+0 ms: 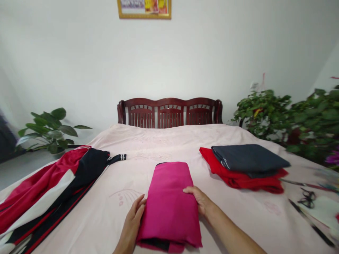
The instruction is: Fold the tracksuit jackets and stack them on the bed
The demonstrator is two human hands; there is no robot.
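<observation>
The pink garment (169, 201) lies folded on the bed (106, 218) in front of us, between the loose clothes (62, 180) and the folded pile (251, 158). Our left grip (135, 211) is unclosed, fingers along one edge; our right grip (200, 200) pinches the other, thumb on top. We'd do well to press both sides evenly and straighten the ragged near end, where dark cloth shows.
</observation>
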